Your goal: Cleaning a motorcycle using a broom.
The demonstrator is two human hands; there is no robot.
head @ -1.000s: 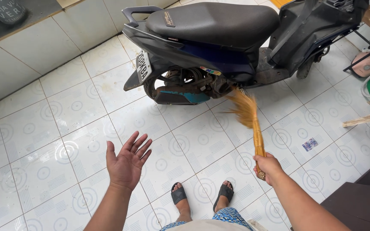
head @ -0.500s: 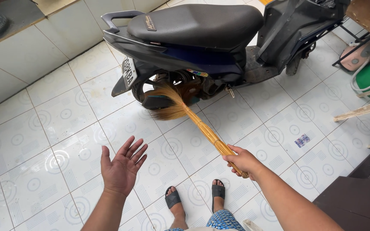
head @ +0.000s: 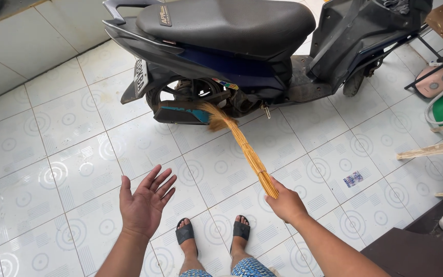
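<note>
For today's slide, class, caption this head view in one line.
Right hand pokes a straw hand broom under a parked scooter; the left hand hangs open, empty.

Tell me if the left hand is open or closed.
Open: the left hand hovers palm-up with fingers spread, holding nothing above the white patterned tile floor.

The broom [head: 242, 149] is a bundle of dry, straw-coloured plant stalks, rough and matt, bound tight into a stiff handle and fraying into coarse loose bristles at the far end. The floor [head: 52, 154] is glazed white ceramic tile, smooth and glossy enough to throw back bright glare, with a faint grey printed pattern. The scooter [head: 232, 56] has dark plastic body panels with a dull sheen, a matt black seat [head: 226, 23] of grained vinyl-like covering, and grimy metal around the rear wheel. The sandals [head: 185, 233] look like matt black rubber.
</note>
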